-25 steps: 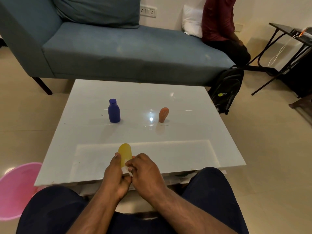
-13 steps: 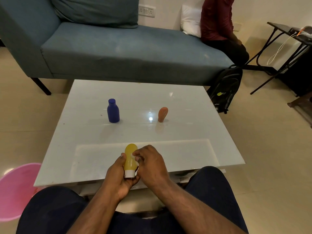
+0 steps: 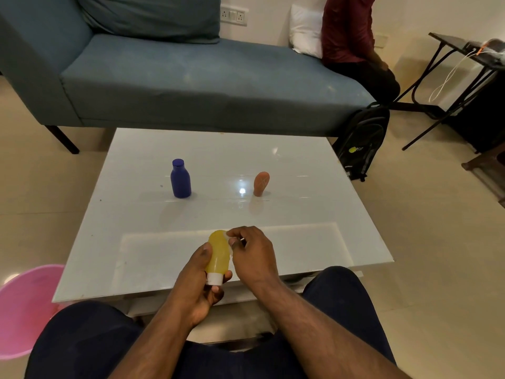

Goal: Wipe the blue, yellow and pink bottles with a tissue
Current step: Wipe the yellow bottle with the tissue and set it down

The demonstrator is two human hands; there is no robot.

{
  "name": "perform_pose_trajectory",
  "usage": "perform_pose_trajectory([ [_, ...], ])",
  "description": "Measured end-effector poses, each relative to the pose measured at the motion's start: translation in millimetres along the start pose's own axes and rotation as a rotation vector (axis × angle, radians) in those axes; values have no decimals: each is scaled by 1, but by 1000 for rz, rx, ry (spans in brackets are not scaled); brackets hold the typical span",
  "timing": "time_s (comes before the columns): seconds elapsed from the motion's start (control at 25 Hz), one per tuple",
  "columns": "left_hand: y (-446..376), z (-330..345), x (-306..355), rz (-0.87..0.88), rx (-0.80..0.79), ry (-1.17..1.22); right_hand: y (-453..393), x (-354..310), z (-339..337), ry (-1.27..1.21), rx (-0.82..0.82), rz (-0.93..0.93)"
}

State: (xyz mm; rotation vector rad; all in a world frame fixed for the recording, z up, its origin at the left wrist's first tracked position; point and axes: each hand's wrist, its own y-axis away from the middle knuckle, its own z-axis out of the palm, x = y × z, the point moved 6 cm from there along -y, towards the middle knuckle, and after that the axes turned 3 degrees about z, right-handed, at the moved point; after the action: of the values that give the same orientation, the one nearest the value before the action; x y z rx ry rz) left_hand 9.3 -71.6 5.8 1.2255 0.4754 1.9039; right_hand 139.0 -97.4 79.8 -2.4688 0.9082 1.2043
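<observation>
Fingers and thumb of the left hand (image 3: pixel 200 280) curl round the white-capped end of the soft yellow plastic bottle (image 3: pixel 217 254), held above the near edge of the glossy white table (image 3: pixel 314 242). Just right of it, the right hand (image 3: pixel 252 254) pinches a small white tissue (image 3: pixel 229 237) against the bottle's far end. Farther off stand the dark blue bottle (image 3: pixel 180 179) at left and the pink bottle (image 3: pixel 261 184) at right.

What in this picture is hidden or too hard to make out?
- Tissue: head view, only a white sliver shows; the right hand covers the rest.
- Yellow bottle: its left side and cap end are partly hidden by the left hand gripping it.
- Pink bottle: markings too small to read.
- Pink tub: cut off by the left edge.
- Seated person: cut off by the top edge.
</observation>
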Motion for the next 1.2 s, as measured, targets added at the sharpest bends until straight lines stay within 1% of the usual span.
perform_pose_trajectory([
  [0.08, 1, 5, -1, 27, -45, -107, -14, -1, -8, 4, 7, 51],
  [0.12, 1, 6, -1, 42, -66, -154, -18, -4, -9, 30, -7, 42],
  [0.24, 0, 5, 1, 97, -62, -269, -15, -17, 5, 193, -93, -108],
  [0.32, -1, 4, 3, 125, -47, -312, -10, -20, 9, 252, -121, -186],
  [0.4, 0, 5, 5, 146, -46, -349, -14, -19, 6, 249, -111, -182],
  [0.52, 0, 8, 5, 176, -55, -402, -21, -17, -3, 207, -92, -88],
  [0.6, 0, 7, 5, 192, -43, -431, -15, -25, 3, 257, -132, -152],
  [0.68, -2, 4, 5, 207, -26, -448, -7, -31, 10, 297, -163, -245],
  [0.72, -3, 4, 5, 217, -27, -452, -9, -30, 9, 290, -158, -246],
  [0.84, -4, 4, 5, 227, -34, -429, -21, -18, 0, 224, -100, -138],
  [0.88, -5, 4, 5, 220, -29, -417, -21, -17, -1, 223, -94, -135],
  [1.08, -5, 2, 2, 190, -18, -389, -2, -14, 7, 212, -116, -237],
  [1.2, -4, 5, 2, 178, -37, -351, -10, -8, 0, 198, -84, -196],
])
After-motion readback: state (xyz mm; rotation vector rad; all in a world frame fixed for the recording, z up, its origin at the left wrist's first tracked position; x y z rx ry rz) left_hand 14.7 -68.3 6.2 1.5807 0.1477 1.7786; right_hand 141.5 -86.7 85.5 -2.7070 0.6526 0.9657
